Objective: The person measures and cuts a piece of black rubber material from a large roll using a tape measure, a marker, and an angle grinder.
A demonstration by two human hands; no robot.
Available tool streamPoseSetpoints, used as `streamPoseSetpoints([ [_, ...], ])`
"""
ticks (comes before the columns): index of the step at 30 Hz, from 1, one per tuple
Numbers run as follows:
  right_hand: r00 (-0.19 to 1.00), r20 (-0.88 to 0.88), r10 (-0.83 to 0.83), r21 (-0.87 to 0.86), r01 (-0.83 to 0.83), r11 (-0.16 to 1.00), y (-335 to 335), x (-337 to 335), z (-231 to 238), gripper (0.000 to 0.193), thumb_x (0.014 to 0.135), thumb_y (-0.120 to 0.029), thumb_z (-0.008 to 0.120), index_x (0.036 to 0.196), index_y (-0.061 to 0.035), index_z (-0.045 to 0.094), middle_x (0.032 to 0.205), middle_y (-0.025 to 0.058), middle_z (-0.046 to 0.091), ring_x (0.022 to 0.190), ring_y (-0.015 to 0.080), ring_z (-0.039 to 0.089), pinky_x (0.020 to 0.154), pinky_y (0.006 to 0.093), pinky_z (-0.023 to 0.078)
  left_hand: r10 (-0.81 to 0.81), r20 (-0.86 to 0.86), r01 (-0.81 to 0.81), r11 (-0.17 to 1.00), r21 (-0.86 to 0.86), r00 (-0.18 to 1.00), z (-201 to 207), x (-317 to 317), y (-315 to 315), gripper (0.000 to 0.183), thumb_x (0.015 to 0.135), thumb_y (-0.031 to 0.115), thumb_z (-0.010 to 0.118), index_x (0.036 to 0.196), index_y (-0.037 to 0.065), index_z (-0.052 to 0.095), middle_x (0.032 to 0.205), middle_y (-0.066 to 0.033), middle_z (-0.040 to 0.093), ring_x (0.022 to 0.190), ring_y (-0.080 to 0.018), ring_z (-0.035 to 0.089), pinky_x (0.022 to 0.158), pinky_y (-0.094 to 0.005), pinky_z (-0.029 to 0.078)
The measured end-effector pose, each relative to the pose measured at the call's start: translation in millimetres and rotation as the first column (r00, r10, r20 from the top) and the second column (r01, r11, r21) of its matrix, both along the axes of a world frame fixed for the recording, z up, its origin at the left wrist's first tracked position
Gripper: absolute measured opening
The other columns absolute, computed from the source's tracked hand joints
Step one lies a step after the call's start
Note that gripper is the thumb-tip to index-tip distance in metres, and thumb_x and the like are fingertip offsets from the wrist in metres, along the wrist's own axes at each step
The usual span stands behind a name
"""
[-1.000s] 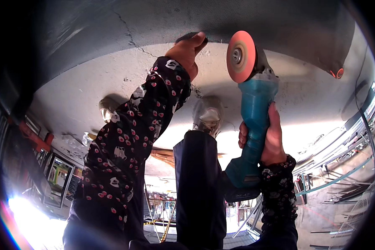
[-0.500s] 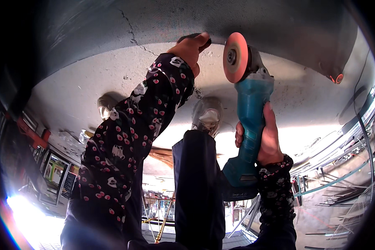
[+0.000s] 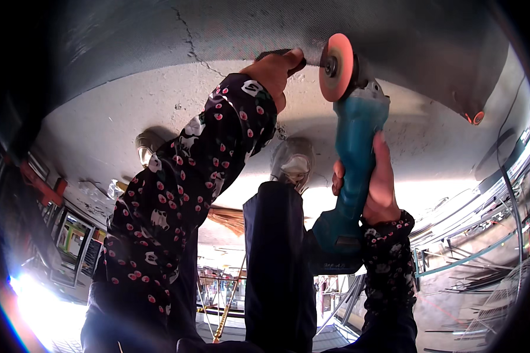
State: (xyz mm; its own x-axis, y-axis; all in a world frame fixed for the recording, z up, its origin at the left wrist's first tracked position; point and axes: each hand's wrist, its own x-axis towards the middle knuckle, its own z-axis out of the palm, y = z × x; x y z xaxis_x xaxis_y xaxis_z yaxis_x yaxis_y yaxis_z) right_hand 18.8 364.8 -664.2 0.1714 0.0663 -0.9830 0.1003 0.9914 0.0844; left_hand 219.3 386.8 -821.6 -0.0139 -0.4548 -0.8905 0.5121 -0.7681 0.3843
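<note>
In my right hand (image 3: 386, 182) is a teal cordless angle grinder (image 3: 354, 135), my fingers wrapped round its body. Its thin orange cutting disc (image 3: 343, 76) points upward in the picture, at the near edge of a dark mesh sheet (image 3: 229, 38). Whether the disc touches the mesh I cannot tell. My left hand (image 3: 271, 73) is closed on the mesh edge, just left of the disc, with a dark bent piece of it showing by the thumb. The sheet spreads across the far side over the concrete floor (image 3: 159, 106).
My two shoes stand on the floor, the right shoe (image 3: 292, 160) below the left hand. Long metal rods (image 3: 483, 270) lie in piles at the right, near a dark cable (image 3: 515, 200). Broom-like bristles (image 3: 227, 219) show behind my legs. An orange-red bracket (image 3: 53, 191) is at the left.
The grinder has moved slightly up and to the right, bringing its disc further over the mesh edge. My left hand has shifted a little to the right, still gripping.
</note>
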Motion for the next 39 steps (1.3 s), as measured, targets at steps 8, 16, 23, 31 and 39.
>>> streamPoseSetpoints([
  [8,0.999,-0.022,0.049,-0.141,-0.052,0.989,-28.6,13.7,-10.4,0.066,0.082,-0.067,0.03,0.083,-0.0044,0.05,0.055,0.0096,0.051,0.046,0.0196,0.052,0.046,0.0287,0.045,-0.539,0.462,0.69,0.673,-0.267,0.705,-9.6,8.5,8.4,0.067,0.07,-0.005,0.061,0.13,0.009,0.036,0.101,-0.0186,0.057,0.095,-0.0289,0.059,0.079,-0.0316,0.047],
  [16,0.992,-0.049,-0.112,-0.003,0.112,0.994,-29.0,11.7,76.8,0.066,0.077,-0.073,0.031,0.08,-0.0096,0.049,0.056,0.0063,0.047,0.047,0.0197,0.046,0.049,0.0307,0.04,-0.024,-0.143,0.083,0.902,0.425,0.989,87.8,12.6,-51.8,0.056,0.085,0.021,0.059,0.128,-0.004,0.033,0.137,-0.013,0.029,0.111,-0.0256,0.048,0.095,-0.0324,0.039],
  [23,0.967,0.035,-0.25,0.094,0.246,0.965,-27.3,5.6,215.4,0.071,0.071,-0.078,0.038,0.076,-0.0078,0.049,0.062,0.0046,0.047,0.056,0.018,0.047,0.054,0.0305,0.041,0.122,-0.09,-0.067,0.883,0.465,0.988,200.1,37.8,29.8,0.037,0.087,0.012,0.052,0.121,0.004,0.042,0.125,-0.0108,0.042,0.112,-0.0218,0.045,0.089,-0.0421,0.046],
  [31,0.997,-0.066,-0.047,-0.126,0.038,0.991,-101.0,59.7,251.9,0.055,0.086,-0.059,0.035,0.097,-0.0071,0.049,0.073,0.007,0.053,0.061,0.0185,0.054,0.056,0.0329,0.046,-0.628,0.674,0.879,0.473,-0.067,0.389,168.2,43.6,58.0,0.032,0.086,0.014,0.051,0.116,0.002,0.046,0.105,-0.0124,0.057,0.09,-0.0261,0.057,0.077,-0.0385,0.046],
  [39,0.994,-0.105,0.026,-0.01,-0.028,1.0,-124.8,71.4,155.7,0.056,0.081,-0.066,0.037,0.09,-0.0116,0.05,0.062,0.0037,0.049,0.052,0.0162,0.047,0.05,0.0287,0.041,-0.116,0.048,0.098,0.955,0.281,0.992,95.1,7.9,-10.0,0.043,0.081,0.031,0.06,0.115,0.006,0.05,0.111,-0.0089,0.056,0.091,-0.0273,0.058,0.078,-0.0397,0.046],
])
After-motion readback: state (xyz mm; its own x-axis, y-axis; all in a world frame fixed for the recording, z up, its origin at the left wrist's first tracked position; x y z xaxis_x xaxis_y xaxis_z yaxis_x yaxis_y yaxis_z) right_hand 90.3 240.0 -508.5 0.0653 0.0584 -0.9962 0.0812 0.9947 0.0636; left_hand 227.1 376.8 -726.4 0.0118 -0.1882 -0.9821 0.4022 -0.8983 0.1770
